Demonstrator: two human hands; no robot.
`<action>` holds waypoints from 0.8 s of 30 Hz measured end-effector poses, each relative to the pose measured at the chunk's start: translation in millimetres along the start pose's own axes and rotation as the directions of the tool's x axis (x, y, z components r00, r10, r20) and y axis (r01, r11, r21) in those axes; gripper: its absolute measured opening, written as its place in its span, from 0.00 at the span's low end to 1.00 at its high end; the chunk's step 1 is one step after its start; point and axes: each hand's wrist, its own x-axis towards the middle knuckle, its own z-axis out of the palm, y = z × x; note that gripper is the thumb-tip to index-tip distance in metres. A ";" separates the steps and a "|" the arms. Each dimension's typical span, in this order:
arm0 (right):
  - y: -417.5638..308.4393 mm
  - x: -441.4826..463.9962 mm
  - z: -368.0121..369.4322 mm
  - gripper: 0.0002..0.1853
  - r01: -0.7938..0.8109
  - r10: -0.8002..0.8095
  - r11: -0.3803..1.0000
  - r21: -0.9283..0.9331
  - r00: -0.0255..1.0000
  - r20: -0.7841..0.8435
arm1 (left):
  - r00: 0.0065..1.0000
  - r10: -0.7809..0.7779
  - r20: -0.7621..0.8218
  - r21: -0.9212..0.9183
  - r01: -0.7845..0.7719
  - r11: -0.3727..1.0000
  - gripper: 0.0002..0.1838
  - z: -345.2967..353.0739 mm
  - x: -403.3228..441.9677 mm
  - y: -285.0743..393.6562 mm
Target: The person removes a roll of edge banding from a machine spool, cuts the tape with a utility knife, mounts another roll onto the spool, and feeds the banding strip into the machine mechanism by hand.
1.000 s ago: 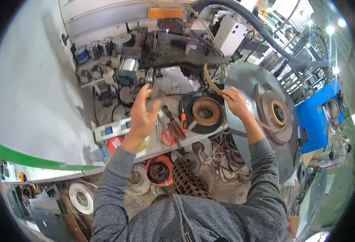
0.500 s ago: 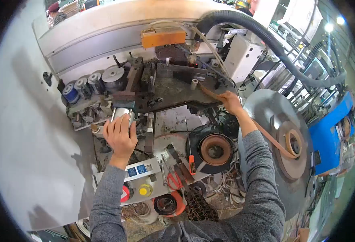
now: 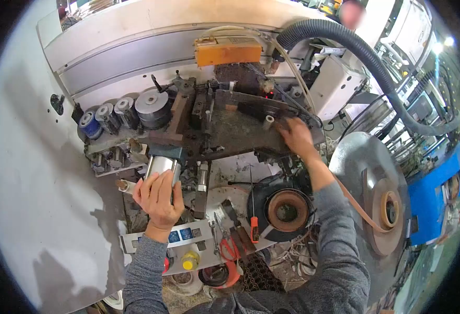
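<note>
My left hand rests with its fingers over a silver cylinder on the machine. My right hand is over the dark metal plate, beside a small pale roller; its fingertips are blurred against the dark plate. A brown strip runs from under my right forearm to a coil on the large grey disc. The strip's other end is hard to make out near my fingers.
An orange box sits behind the plate, with a black corrugated hose arching to the right. Nearer lie an orange screwdriver, red scissors, a yellow-capped bottle and a brown roll. A person is at the back.
My left hand has come down onto the silver cylinder. My right hand has moved forward over the plate, bringing the strip along. The view has shifted towards the machine.
</note>
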 end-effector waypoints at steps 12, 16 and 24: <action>1.8 24.7 24.6 0.16 0.252 -0.252 0.968 0.005 0.967 -0.036 | 0.999 0.002 -0.038 -0.015 -0.003 1.000 0.09 4.5 -4.8 -4.1; -29.1 24.7 4.3 0.11 0.182 -0.192 0.976 -0.121 0.979 -0.076 | 0.999 0.007 -0.035 -0.036 -0.008 0.999 0.09 4.5 -7.1 -3.6; 10.0 7.3 7.7 0.08 0.096 -0.071 0.989 -0.115 0.976 0.208 | 0.994 0.038 -0.100 -0.087 -0.047 0.995 0.09 7.2 -8.3 -12.0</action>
